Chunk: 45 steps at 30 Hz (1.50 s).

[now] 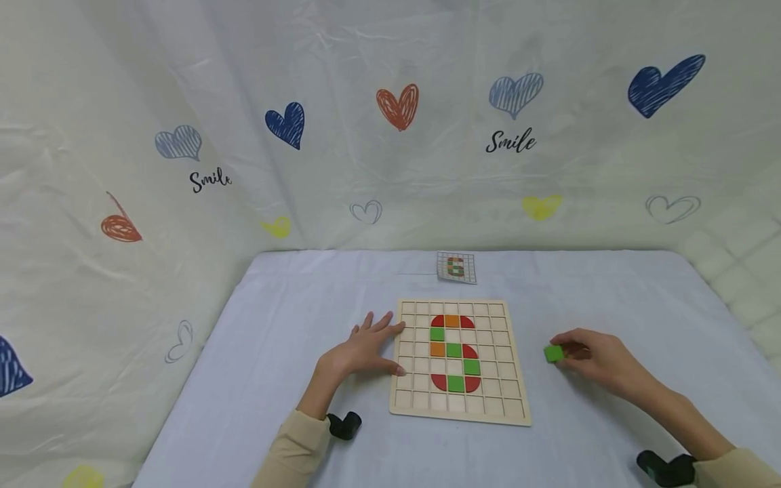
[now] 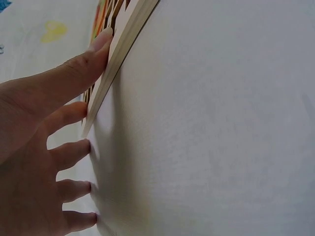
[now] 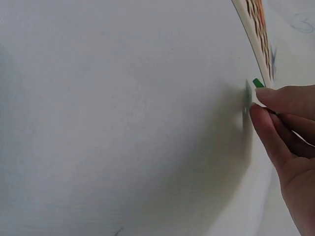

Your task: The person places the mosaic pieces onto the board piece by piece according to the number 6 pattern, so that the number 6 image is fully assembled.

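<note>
A wooden grid board (image 1: 500, 400) lies on the table, with green square tiles (image 1: 454, 350), orange square tiles (image 1: 451, 321) and red rounded tiles (image 1: 438, 382) set in its middle cells. At its left edge my left hand (image 1: 360, 349) is spread, thumb and index finger touching the rim. In the left wrist view the thumb (image 2: 78, 69) lies over the board's edge (image 2: 125, 44), with the other fingers stretched along the cloth. To the right of the board, my right hand (image 1: 601, 359) pinches a green square tile (image 1: 553, 353) between thumb and fingertips. Most of that tile is hidden in the right wrist view.
Behind the board lies a small printed card (image 1: 456, 268) with a coloured grid pattern. White cloth covers the table (image 1: 305, 298). A pale curtain (image 1: 342, 169) with hearts and lettering rises behind the table. Dark wrist devices (image 1: 345, 425) sit at both forearms.
</note>
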### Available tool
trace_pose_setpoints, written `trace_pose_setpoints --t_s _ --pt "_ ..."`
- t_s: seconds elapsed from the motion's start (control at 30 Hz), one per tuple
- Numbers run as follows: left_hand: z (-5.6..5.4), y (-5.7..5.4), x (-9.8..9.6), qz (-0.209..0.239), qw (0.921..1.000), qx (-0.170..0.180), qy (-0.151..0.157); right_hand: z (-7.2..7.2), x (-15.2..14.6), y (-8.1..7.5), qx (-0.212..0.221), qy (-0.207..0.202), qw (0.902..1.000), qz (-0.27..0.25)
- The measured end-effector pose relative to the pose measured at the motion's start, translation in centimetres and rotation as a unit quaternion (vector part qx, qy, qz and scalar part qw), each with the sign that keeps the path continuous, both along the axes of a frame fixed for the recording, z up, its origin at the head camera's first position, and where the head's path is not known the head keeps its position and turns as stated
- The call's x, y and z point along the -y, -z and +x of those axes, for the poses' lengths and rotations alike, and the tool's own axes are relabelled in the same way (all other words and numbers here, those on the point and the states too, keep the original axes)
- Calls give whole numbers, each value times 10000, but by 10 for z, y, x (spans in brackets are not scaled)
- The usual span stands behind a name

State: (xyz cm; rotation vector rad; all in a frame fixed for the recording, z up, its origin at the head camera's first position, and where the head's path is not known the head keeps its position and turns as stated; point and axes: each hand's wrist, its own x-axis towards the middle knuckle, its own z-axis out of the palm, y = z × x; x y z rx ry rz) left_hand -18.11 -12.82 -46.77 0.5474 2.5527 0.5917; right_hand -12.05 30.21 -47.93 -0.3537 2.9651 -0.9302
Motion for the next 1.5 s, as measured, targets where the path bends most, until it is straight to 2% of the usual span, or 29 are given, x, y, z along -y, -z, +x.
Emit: trace_pose_setpoints --t_s 0.23,0.37,0.57,0.97,1.17,1.33,1.5 --pt "0 -1 -1 -4 10000 0 -4 -2 15 -2 -107 52 9997 -236" --pt "0 -1 -1 1 10000 6 -19 -3 25 -2 -277 -108 9990 -325" --pt "0 0 -1 -10 10000 16 -31 -7 45 -3 -316 -351 9982 -365" --pt "0 0 -1 -5 10000 13 -37 -17 89 -2 -35 -775 9951 -611" --pt "0 -1 -1 22 10000 20 -56 -20 110 -2 -23 -1180 9903 -730" --pt "0 -1 -1 25 10000 14 -64 -24 127 -2 -91 -1416 9878 -637" --pt "-1 0 -1 45 10000 24 -85 -28 140 -2 73 -1468 9875 -564"
